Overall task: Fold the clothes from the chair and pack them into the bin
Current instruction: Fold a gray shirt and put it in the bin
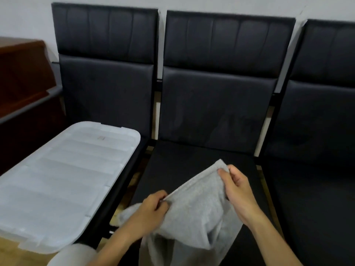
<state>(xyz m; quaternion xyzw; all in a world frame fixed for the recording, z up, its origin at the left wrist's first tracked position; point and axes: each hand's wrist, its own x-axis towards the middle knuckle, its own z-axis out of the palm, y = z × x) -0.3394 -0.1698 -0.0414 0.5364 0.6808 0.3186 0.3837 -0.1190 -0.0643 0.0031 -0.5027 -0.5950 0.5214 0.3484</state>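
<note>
Both hands hold one grey garment (194,212) above the front edge of the middle chair seat (172,169). The left hand (148,210) pinches a straight hem or waistband edge with curled fingers (161,200); the right hand (236,189) grips the same edge at its far corner, thumb on top, so the edge runs taut between them. The rest of the cloth hangs slack below, bunched and partly off the seat front.

The step in hand looks like squaring the piece before the first fold. To do it well, keep the held edge level and tight, lift until the hanging part falls free of its bunching, then lay it flat on the seat with that edge along the back of the seat. Smooth out the tuck under the right wrist before folding, or the crease will set crooked.

The bin (63,179) sits on the left chair seat with its translucent lid on, so it needs opening before packing.
</note>
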